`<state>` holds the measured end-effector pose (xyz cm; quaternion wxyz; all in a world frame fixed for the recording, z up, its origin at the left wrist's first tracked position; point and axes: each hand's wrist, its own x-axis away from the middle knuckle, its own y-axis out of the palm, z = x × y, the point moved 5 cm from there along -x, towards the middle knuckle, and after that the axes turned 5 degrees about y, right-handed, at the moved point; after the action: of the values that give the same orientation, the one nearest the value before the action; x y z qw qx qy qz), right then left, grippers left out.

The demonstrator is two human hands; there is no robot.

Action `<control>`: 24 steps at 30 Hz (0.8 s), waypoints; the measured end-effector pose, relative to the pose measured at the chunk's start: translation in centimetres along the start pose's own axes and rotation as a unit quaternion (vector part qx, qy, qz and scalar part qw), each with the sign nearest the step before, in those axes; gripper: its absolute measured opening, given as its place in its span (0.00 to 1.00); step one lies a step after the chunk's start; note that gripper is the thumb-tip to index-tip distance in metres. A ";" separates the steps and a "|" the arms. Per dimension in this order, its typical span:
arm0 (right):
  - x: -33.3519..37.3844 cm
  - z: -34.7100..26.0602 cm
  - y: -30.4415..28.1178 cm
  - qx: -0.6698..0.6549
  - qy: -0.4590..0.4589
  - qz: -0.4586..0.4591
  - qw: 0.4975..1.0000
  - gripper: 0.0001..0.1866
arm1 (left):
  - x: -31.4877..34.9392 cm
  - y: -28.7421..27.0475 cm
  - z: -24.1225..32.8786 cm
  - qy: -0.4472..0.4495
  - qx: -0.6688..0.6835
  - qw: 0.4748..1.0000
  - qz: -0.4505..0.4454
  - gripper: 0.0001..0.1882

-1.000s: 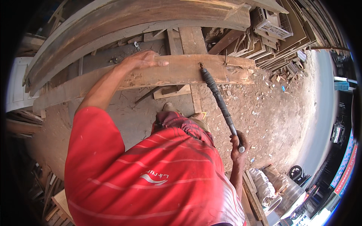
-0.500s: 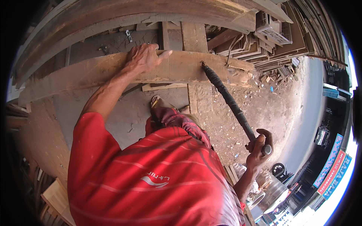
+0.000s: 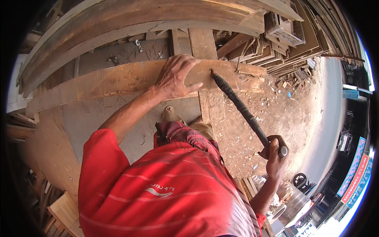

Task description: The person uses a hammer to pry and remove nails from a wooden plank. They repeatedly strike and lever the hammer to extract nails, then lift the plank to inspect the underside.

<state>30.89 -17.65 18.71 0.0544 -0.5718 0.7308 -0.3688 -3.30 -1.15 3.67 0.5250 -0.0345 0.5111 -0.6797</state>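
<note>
A long curved wooden plank (image 3: 114, 79) lies across in front of me. My left hand (image 3: 177, 77) rests on it with thumb and forefinger spread apart, gripping nothing. My right hand (image 3: 275, 155) is closed around the near end of a black-wrapped pry bar (image 3: 244, 109). The bar slants away to the left, and its far tip meets the plank's surface a little right of my left hand. Its rounded metal end pokes out past my right fingers.
Beneath the plank runs a wooden crosspiece (image 3: 211, 104). Thick timbers (image 3: 130, 17) lie beyond. Stacked boards and a white crate (image 3: 282, 31) stand at the far right. Wood scraps litter the dirt ground (image 3: 244, 152). A metal drum (image 3: 294, 205) stands at the near right, with a road (image 3: 327, 114) beyond.
My left hand has slid right and nearer along the plank, toward the bar's tip. My right hand keeps its hold on the pry bar, whose tip stays at the plank.
</note>
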 end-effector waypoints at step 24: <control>-6.9 3.7 9.8 -0.450 -0.334 -0.066 0.826 0.29 | -4.6 6.4 13.0 -0.011 0.170 0.984 -0.054 0.36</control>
<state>27.36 -12.63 7.75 0.0076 -0.6684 0.7131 0.2115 10.65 -5.75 7.44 0.4909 0.0202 0.3794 -0.7840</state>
